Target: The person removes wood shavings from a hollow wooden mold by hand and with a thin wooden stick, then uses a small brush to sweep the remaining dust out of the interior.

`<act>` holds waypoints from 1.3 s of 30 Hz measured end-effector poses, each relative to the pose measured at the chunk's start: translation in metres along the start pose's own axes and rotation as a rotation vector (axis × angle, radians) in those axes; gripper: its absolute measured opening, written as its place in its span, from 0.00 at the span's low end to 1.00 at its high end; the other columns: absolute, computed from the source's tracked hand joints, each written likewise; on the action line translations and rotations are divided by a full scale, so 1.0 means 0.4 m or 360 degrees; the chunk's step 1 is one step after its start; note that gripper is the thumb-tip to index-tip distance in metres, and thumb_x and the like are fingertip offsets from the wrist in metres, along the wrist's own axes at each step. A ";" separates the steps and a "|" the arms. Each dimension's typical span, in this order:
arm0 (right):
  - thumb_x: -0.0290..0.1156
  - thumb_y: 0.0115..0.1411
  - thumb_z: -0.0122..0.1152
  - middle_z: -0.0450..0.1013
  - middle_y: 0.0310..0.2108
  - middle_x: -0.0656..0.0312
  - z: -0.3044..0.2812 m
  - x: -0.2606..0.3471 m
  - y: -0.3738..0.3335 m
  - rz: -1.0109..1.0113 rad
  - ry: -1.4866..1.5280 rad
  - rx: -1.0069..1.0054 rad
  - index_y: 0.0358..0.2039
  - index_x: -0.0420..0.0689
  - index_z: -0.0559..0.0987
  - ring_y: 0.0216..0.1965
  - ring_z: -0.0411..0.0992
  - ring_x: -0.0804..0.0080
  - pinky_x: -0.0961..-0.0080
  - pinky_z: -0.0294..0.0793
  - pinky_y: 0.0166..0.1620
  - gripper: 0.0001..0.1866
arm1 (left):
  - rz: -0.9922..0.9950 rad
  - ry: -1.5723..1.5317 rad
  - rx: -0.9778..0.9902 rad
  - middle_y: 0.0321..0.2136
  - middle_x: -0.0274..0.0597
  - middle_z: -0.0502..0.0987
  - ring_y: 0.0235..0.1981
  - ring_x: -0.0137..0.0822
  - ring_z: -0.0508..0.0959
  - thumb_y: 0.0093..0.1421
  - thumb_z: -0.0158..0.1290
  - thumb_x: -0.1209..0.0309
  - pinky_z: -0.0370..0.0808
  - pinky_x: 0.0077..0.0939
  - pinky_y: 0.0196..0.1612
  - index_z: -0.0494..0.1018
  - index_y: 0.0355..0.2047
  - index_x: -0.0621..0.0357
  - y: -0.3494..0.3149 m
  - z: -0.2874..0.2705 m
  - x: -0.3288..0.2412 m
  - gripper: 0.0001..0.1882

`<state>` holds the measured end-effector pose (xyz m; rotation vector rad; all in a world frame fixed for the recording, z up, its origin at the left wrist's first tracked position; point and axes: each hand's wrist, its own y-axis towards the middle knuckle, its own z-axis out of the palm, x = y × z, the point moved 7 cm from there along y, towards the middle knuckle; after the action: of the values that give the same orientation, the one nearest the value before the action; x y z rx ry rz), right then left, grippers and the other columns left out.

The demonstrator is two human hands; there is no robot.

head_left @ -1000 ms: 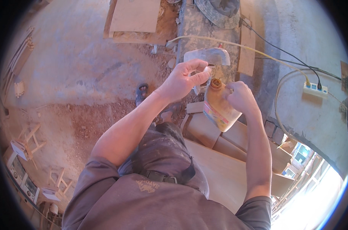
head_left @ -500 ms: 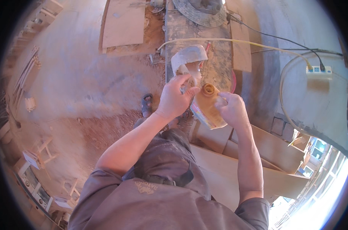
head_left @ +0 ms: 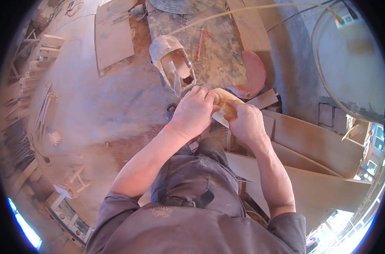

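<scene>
Both hands grip a pale carved wooden piece in front of the torso.

The left hand and right hand are closed around the piece, now fingertip to fingertip; a second ago they were apart, the piece held higher. Just beyond lies a dusty workbench carrying a paper-wrapped object, with a red disc to the right and wooden boards nearer right.

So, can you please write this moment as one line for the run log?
left hand: grips carved wooden piece | right hand: grips same piece | dusty workbench: just beyond | boards: at right
</scene>
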<state>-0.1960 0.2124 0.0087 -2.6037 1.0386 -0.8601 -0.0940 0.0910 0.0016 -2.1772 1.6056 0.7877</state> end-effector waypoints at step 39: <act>0.26 0.52 0.68 0.76 0.52 0.39 1.053 -0.837 0.669 0.0778 0.0964 -0.0467 0.60 0.40 0.71 0.55 0.76 0.40 0.50 0.75 0.59 0.33 | -0.1807 0.0097 0.0651 0.56 0.57 0.78 0.54 0.51 0.82 0.58 0.67 0.70 0.80 0.44 0.53 0.71 0.63 0.67 -0.740 0.286 0.466 0.33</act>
<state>-0.2929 0.2367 -0.5837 -2.1413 1.9811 -1.4798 0.1990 0.1048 -0.2208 -2.2773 0.2853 0.0276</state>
